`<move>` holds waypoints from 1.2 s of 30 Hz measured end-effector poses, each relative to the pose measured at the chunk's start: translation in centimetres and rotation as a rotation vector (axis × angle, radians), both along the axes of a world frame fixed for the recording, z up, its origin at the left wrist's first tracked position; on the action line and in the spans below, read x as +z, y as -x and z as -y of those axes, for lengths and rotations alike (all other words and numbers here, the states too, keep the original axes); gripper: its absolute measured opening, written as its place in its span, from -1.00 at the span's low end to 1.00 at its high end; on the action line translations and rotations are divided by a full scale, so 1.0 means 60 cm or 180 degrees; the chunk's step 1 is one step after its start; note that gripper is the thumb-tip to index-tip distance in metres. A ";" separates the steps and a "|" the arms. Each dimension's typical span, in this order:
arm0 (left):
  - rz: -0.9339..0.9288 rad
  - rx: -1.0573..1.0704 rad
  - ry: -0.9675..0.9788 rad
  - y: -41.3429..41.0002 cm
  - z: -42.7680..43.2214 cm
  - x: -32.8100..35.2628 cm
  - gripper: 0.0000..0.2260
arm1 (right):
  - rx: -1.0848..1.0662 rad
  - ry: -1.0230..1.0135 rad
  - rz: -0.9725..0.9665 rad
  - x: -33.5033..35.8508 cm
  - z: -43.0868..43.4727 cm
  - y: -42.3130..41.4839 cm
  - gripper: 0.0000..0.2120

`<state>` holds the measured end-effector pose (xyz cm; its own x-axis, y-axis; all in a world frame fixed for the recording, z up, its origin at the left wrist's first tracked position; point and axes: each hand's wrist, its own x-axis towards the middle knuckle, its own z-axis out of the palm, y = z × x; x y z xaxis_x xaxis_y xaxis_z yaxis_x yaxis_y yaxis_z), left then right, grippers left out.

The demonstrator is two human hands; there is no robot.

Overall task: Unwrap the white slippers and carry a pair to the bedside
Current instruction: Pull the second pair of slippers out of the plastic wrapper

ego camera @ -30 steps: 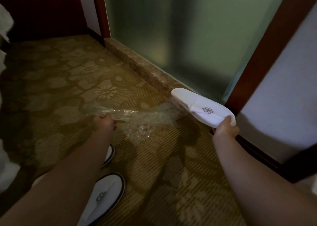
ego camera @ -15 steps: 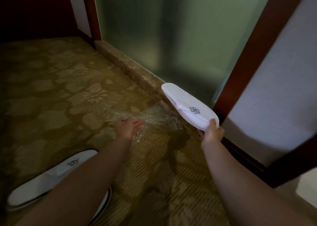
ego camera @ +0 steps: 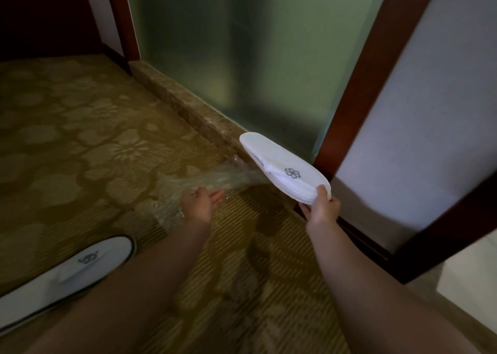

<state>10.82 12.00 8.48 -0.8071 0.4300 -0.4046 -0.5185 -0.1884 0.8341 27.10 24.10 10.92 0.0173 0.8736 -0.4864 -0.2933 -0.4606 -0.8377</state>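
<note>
My right hand (ego camera: 321,205) pinches the toe end of a flat stacked pair of white slippers (ego camera: 279,169) with a grey flower logo, held in the air near the glass door. A clear plastic wrap (ego camera: 204,178) trails from the slippers' underside leftward to my left hand (ego camera: 200,201). That hand holds the wrap loosely, fingers partly spread, and the wrap's loose end hangs below it. Another white slipper with dark trim (ego camera: 67,273) lies on the carpet at lower left, partly hidden by my left forearm.
Patterned golden carpet (ego camera: 80,143) covers the floor. A stone sill (ego camera: 185,108) runs under a frosted glass door (ego camera: 242,57) with a dark red wooden frame (ego camera: 357,106). A pale wall panel (ego camera: 419,111) stands to the right.
The wrap has slid off the slippers toward the left. My left hand's grip has loosened and it moved closer to the slippers. The view swung left, bringing the floor slipper further into sight.
</note>
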 end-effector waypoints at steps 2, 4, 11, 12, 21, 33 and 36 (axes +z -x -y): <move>0.0039 -0.0019 0.0227 -0.009 -0.006 -0.019 -0.69 | 0.0031 0.0029 0.0023 -0.006 -0.004 -0.002 -0.59; 0.0176 -0.0073 0.0484 -0.014 -0.011 -0.041 -0.66 | 0.0040 0.0051 0.0050 -0.013 -0.007 -0.004 -0.59; 0.0271 -0.0792 0.1570 -0.054 -0.002 -0.096 -0.62 | 0.0074 0.0176 0.0092 -0.042 -0.016 -0.008 -0.59; 0.0287 -0.0984 0.1715 -0.066 0.002 -0.100 -0.58 | 0.0086 0.0189 0.0093 -0.046 -0.017 -0.008 -0.58; 0.0442 -0.1881 0.1558 -0.147 0.019 -0.108 -0.63 | 0.0107 0.0184 0.0096 -0.063 -0.018 -0.004 -0.57; 0.0426 -0.2805 0.1873 -0.133 0.039 -0.111 -0.27 | 0.0212 0.0169 0.0261 -0.042 -0.020 -0.018 -0.57; 0.0246 -0.2793 0.1621 -0.123 0.022 -0.083 -0.29 | 0.0277 0.0103 0.0379 -0.033 -0.018 -0.021 -0.53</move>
<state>18.21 10.68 3.51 -0.2536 0.6199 -0.7426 -0.3588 0.6526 0.6673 28.38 25.19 8.91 0.0016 0.8583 -0.5132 -0.1506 -0.5072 -0.8486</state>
